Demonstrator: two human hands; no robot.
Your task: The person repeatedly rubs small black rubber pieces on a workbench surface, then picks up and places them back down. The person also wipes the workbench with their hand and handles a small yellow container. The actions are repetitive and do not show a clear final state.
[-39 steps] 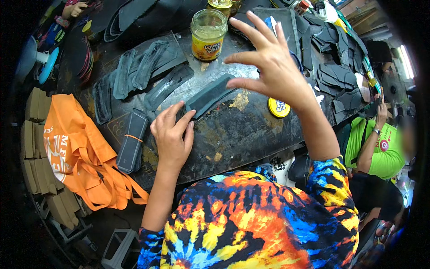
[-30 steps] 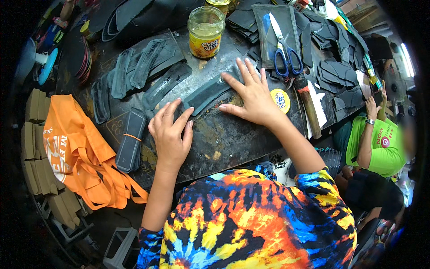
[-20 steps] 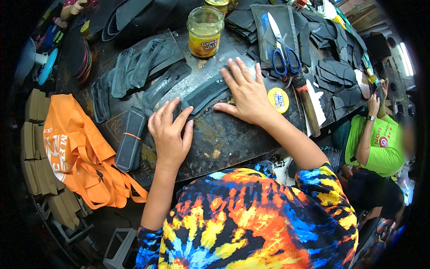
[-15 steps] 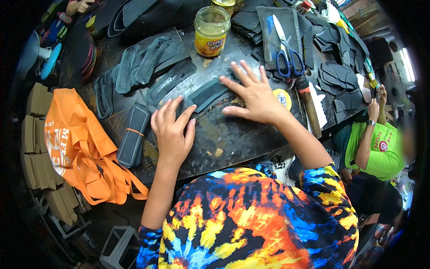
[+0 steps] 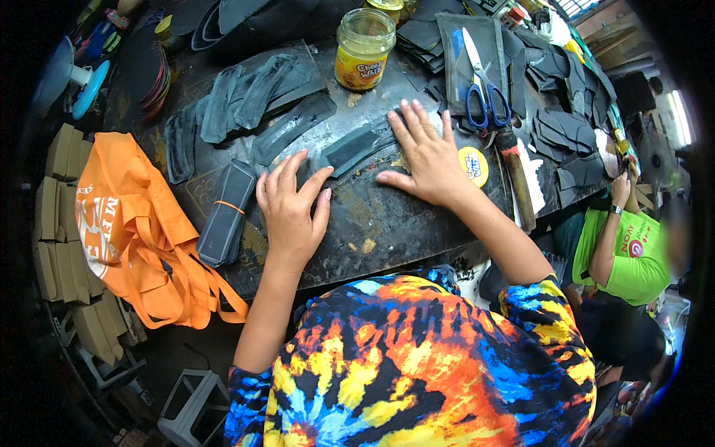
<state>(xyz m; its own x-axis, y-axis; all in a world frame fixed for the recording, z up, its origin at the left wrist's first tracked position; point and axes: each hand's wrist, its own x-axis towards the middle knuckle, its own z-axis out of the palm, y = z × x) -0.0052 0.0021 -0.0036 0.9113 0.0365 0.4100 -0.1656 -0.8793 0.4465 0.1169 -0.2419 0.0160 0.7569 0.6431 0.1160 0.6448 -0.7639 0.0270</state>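
Note:
A dark rubber-like strip [image 5: 356, 149] lies flat on the worn black table in front of me. My right hand [image 5: 428, 156] rests open with its fingers stretched out, the fingertips over the strip's right end. My left hand [image 5: 290, 212] hovers or rests just short of the strip's left end, its fingers apart and slightly bent, holding nothing. Several similar strips with a glossy smear [image 5: 261, 89] lie spread beyond my left hand. An uncovered glass jar [image 5: 365, 48] of yellowish contents stands behind the strip, and its yellow lid [image 5: 473, 166] lies beside my right wrist.
Left of my left hand sits a rubber-banded bundle of dark strips [image 5: 227, 212]. An orange bag [image 5: 141, 238] hangs at the table's left edge. Blue-handled scissors [image 5: 482, 93], a wooden-handled tool [image 5: 519, 182] and piles of black cut pieces [image 5: 562, 134] lie right. A person in green [image 5: 625, 249] works there.
My right hand has slid a little to the right and away from me along the strip, its fingers closer together. My left hand stays nearly in place. The whole view has shifted slightly.

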